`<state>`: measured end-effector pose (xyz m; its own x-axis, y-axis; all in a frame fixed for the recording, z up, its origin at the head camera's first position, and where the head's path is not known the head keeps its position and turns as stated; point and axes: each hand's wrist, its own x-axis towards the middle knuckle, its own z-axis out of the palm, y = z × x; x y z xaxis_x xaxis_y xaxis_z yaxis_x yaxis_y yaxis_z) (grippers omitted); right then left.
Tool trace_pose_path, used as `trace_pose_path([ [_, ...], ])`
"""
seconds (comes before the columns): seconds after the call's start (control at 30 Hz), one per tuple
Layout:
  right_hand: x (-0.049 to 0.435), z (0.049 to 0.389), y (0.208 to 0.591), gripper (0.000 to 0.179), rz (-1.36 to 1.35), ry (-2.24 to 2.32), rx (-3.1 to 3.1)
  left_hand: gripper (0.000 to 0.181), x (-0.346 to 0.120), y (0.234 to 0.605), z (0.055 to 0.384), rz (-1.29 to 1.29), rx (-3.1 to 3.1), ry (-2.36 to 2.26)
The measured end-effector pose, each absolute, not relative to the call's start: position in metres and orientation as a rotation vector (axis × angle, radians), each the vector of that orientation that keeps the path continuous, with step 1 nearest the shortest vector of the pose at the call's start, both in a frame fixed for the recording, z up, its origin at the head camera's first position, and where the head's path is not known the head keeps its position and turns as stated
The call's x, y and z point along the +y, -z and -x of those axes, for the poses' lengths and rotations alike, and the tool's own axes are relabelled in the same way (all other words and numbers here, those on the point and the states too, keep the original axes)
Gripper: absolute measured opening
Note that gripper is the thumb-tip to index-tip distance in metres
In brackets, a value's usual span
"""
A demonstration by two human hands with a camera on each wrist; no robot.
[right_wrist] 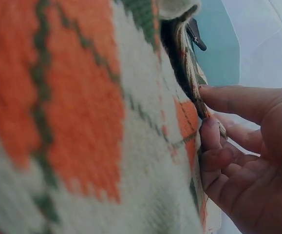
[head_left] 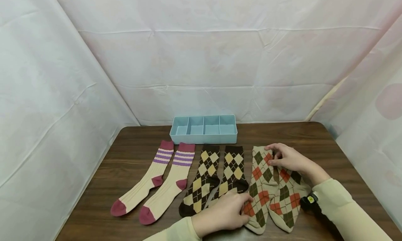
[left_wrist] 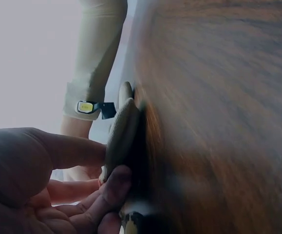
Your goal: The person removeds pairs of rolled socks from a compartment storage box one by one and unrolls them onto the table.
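A beige argyle sock (head_left: 257,181) with orange and olive diamonds lies on the right half of the table. My right hand (head_left: 289,158) pinches its cuff; in the right wrist view the thumb and fingers (right_wrist: 238,105) close on the fabric's edge. At the foot end, my left hand (head_left: 224,212) pinches the same sock's edge between thumb and fingers, as the left wrist view shows at the sock (left_wrist: 122,129). The matching argyle sock (head_left: 285,195) lies just right of it, partly behind the right hand and forearm.
Two dark brown argyle socks (head_left: 201,180) lie left of the beige pair, one partly covered by my left hand. Further left are two cream socks (head_left: 168,194) with maroon toes and purple stripes. A light blue box (head_left: 204,139) with several compartments stands at the table's (head_left: 138,136) back.
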<state>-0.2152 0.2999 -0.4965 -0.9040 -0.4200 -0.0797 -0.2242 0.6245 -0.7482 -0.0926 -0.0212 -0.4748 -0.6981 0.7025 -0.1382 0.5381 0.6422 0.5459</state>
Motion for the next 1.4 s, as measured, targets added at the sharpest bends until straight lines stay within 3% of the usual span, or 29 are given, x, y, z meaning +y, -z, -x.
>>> trace_pose_path([
  [1.1,0.295,0.217,0.497,0.056,0.540,0.992,2.718,0.048,-0.034,0.486,0.093,-0.950,2.525,-0.720],
  [1.4,0.290,0.202,0.467,0.050,0.641,0.822,2.881,0.039,-0.060,0.478,0.110,-1.019,2.666,-0.839],
])
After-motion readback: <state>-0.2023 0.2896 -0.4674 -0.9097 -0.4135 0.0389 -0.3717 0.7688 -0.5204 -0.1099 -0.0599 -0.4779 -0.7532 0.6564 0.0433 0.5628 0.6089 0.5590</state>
